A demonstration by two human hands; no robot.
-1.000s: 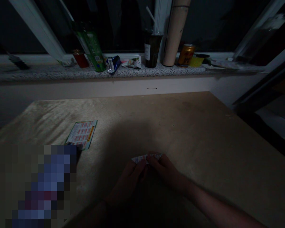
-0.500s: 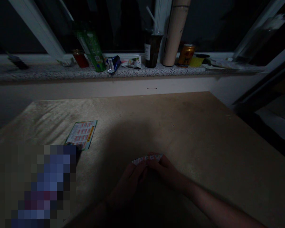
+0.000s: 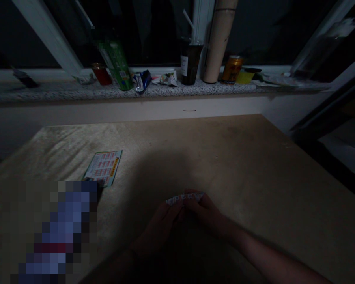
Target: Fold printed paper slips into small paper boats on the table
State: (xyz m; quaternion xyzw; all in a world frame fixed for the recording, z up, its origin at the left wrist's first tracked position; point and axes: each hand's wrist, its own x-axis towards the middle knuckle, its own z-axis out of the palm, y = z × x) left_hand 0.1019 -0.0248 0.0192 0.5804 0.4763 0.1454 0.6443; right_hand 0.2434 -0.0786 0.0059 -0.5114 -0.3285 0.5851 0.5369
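Note:
Low in the middle of the view, a small printed paper (image 3: 184,197) is pinched between my two hands above the tabletop. It looks folded or bent into a narrow strip with pale and reddish print; its lower part is hidden by my fingers. My left hand (image 3: 161,223) grips its left end, fingers closed. From the other side my right hand (image 3: 202,209) is closed on the right part, fingertips close to those of my left. Both hands lie in deep shadow, so finger detail is hard to see.
A printed card (image 3: 103,167) lies on the wooden table (image 3: 239,157) at the left, beside a blurred-out bluish object (image 3: 65,221). Along the granite windowsill (image 3: 159,92) stand a green bottle (image 3: 120,69), a red jar (image 3: 101,74), a dark cup with straw (image 3: 191,65), a cardboard tube (image 3: 219,43) and a gold can (image 3: 232,70).
Almost nothing differs. The whole scene has shifted a few pixels to the right, and both hands keep the same hold on the paper.

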